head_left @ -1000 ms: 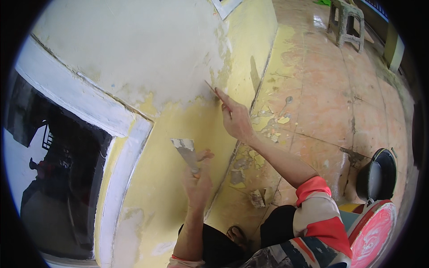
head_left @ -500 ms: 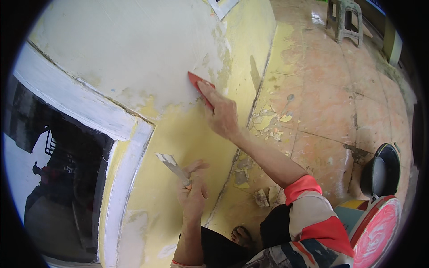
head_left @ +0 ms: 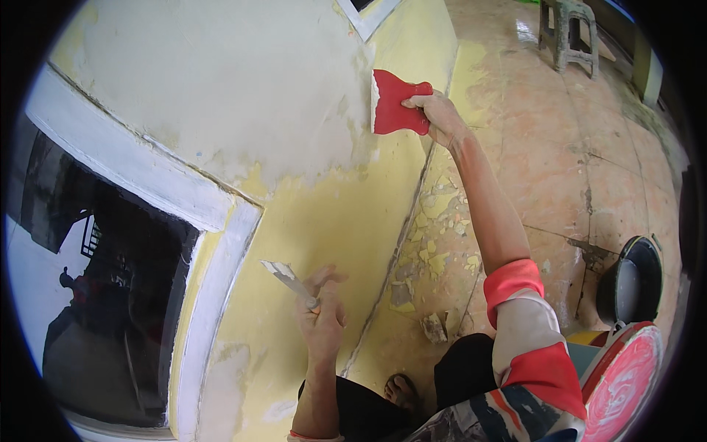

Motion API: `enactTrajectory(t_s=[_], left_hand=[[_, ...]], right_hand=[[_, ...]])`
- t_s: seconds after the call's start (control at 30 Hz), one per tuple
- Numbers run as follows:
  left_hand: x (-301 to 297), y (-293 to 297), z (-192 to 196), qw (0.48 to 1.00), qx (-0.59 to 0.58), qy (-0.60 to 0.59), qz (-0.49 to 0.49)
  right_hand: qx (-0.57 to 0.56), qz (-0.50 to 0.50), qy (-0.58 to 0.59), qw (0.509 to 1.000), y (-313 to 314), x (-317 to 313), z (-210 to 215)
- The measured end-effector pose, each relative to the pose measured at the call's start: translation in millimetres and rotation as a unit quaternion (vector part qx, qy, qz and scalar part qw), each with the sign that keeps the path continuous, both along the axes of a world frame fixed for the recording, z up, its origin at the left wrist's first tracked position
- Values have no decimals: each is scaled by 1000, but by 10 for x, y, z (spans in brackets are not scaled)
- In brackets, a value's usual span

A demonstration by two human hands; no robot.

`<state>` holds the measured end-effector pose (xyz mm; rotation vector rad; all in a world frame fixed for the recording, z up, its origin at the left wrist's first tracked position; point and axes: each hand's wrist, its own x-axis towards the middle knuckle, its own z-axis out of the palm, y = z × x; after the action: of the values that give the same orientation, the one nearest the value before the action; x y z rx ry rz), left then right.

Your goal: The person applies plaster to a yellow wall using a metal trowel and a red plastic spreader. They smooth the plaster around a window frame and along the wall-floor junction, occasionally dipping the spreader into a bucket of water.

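Observation:
My right hand point(head_left: 439, 116) grips a red plastic putty spreader point(head_left: 401, 103) by its narrow end, thumb across its face. White putty lines the spreader's left edge, which is at the wall's right part; whether it touches the wall I cannot tell. Lower down, my left hand point(head_left: 322, 313) is closed around the handle of a metal putty knife point(head_left: 289, 281), its blade pointing up and left with white putty at the tip. Behind both tools, the yellow wall point(head_left: 302, 221) carries a broad greyish-white putty coat point(head_left: 228, 88) over its upper part.
A white-framed dark window point(head_left: 110, 272) is at the left. Paint flakes point(head_left: 438, 258) and a broken chunk point(head_left: 434, 328) lie on the tiled floor along the wall's foot. At the right stand a black bucket point(head_left: 630, 283) and a pink-topped pail point(head_left: 626, 387); a stool point(head_left: 571, 37) is farther back.
My right hand has swung up and right with the spreader, which now shows its broad face instead of a narrow side. My left hand with the putty knife has barely moved.

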<state>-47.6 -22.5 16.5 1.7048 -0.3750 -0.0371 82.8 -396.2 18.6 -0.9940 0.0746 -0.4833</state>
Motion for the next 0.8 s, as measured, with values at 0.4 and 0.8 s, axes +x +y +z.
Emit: enactTrajectory(t_s=[0.4,0.8], left_hand=[[-35,196,63,1000,-25,4,0],[-56,24,-44,1000,-8,-10,-22]], right_hand=[[-368,-244,65,895,1022,201,40],[-334,-162,49,927,614,-150,143]])
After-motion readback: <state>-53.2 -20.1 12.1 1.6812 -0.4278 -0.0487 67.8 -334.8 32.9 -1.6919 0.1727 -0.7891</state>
